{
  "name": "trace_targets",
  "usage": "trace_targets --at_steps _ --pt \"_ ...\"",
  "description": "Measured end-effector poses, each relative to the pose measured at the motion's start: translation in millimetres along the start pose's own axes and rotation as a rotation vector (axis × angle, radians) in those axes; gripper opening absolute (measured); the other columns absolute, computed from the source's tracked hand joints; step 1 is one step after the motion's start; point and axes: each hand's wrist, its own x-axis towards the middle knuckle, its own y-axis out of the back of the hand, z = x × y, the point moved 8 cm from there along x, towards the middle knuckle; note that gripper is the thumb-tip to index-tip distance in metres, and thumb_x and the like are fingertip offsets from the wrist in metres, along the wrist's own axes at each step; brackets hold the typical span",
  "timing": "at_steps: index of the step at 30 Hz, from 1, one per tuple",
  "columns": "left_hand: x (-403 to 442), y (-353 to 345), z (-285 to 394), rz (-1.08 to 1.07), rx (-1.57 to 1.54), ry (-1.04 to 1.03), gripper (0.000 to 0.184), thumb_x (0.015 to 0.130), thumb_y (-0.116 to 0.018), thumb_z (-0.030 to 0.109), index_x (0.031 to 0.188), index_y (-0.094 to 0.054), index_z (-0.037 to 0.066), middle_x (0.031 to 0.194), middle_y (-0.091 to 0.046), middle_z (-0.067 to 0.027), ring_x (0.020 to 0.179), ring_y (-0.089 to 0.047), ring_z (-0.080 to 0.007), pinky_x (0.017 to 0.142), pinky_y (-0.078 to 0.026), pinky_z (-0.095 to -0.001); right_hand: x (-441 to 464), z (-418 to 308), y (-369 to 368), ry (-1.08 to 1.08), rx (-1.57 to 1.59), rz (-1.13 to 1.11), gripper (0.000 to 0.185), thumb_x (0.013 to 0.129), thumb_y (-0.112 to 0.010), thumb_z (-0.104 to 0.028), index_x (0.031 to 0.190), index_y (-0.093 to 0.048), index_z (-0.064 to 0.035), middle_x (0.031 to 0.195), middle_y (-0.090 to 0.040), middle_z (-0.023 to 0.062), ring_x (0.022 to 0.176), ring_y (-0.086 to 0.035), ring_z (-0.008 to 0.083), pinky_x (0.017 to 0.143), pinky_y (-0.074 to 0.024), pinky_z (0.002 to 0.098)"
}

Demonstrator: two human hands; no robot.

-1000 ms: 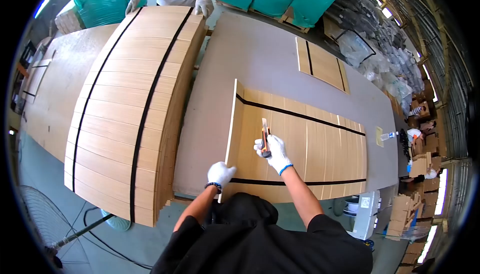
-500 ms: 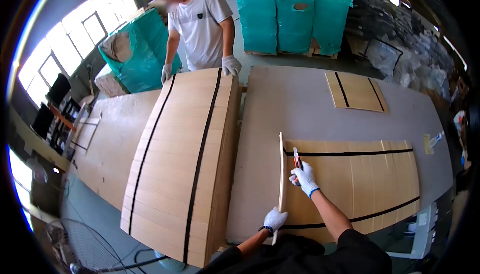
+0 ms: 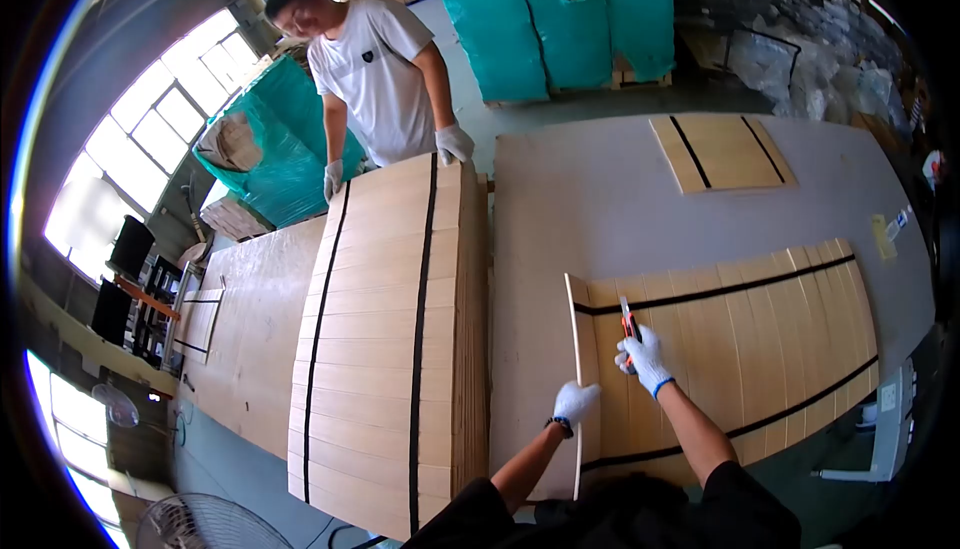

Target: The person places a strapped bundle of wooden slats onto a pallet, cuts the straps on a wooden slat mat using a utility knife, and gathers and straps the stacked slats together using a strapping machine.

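A slatted wooden panel (image 3: 730, 349) with two black straps lies on the grey table in front of me. Its left end slat (image 3: 584, 349) is tilted up from the rest. Wearing a white glove, my left hand (image 3: 575, 402) is closed around the raised edge of that slat, near its middle. My right hand (image 3: 643, 354), also gloved, grips an orange and black utility knife (image 3: 630, 325). The knife's blade points away from me and is over the panel, close to the far strap. I cannot tell whether it touches.
To the left stands a tall stack of strapped slatted panels (image 3: 375, 349); a co-worker (image 3: 380, 74) rests both gloved hands on its far end. A smaller strapped panel (image 3: 720, 153) lies at the back of the table (image 3: 540, 209). A fan (image 3: 205, 524) is at lower left.
The view has turned and shifted. My left hand has slid farther up the end slat, away from me. My right hand still holds the knife near the far strap.
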Motion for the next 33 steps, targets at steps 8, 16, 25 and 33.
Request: trace_targets --at_steps 8,16,25,33 --pt "8.8 0.7 -16.5 0.086 -0.133 -0.114 0.043 0.084 -0.075 0.031 0.064 -0.063 -0.006 0.053 -0.053 -0.0016 0.052 -0.045 -0.0108 0.048 -0.039 -0.0364 -7.3 -12.3 -13.7 0.088 -0.093 -0.063 0.061 0.09 -0.053 0.001 0.148 -0.037 -0.0075 0.081 -0.059 0.0092 0.046 -0.054 0.015 0.041 -0.0426 0.0338" --pt "-4.0 7.4 2.4 0.107 -0.106 0.025 0.034 0.084 -0.075 0.029 0.09 -0.074 -0.004 0.073 -0.066 -0.003 0.066 -0.057 -0.0118 0.06 -0.047 -0.0333 20.2 -24.0 -28.4 0.286 -0.689 0.081 0.032 0.085 -0.059 -0.005 0.115 -0.05 -0.0051 0.075 -0.065 0.0259 0.066 -0.067 0.0426 0.06 -0.0492 0.0553" --pt "-4.8 5.2 -0.4 0.069 -0.318 0.02 0.033 0.086 -0.077 0.026 0.095 -0.074 -0.005 0.079 -0.068 -0.0034 0.07 -0.058 -0.012 0.064 -0.048 -0.0317 53.2 -27.9 -51.7 0.369 -0.88 0.021 0.03 0.088 -0.058 -0.01 0.116 -0.056 0.0013 0.086 -0.07 0.0253 0.078 -0.069 0.0422 0.069 -0.0531 0.0522" --pt "-14.5 -3.8 46.3 0.357 0.411 -0.076 0.04 0.084 -0.071 0.032 0.08 -0.068 -0.008 0.062 -0.063 -0.0199 0.057 -0.059 -0.0224 0.059 -0.049 -0.0425 28.7 -43.1 -41.4 0.46 -0.694 0.089 0.046 0.088 -0.058 -0.01 0.132 -0.05 -0.0027 0.081 -0.068 0.0275 0.074 -0.069 0.0426 0.065 -0.0519 0.0541"
